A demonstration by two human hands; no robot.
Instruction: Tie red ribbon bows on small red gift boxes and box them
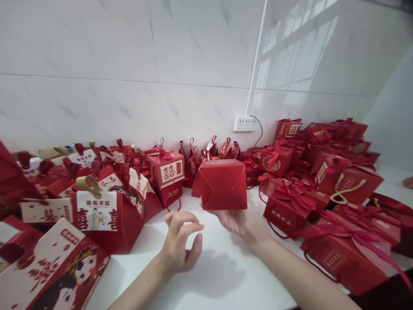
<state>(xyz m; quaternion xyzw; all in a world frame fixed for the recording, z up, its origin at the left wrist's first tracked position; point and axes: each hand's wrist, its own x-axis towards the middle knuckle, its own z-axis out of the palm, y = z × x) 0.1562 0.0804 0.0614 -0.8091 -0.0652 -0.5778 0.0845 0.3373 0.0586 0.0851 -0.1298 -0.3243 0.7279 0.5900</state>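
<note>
Near the middle of the head view, a plain red box point(223, 185) with folded creases on its facing side is held up over the white table point(213, 280). My right hand point(230, 220) supports it from below, the fingers mostly hidden beneath and behind it. To the lower left of that box, my left hand point(183, 243) is raised with its fingers bent and apart, holding nothing and not touching the box. A red box with a white double-character label point(172, 172) stands just behind and left of my left hand.
Many red gift boxes with handles crowd the left, including a large one with cartoon figures point(61, 271). Ribboned red boxes point(348, 249) are piled on the right. A white power strip point(245, 124) with a cable is on the tiled wall behind.
</note>
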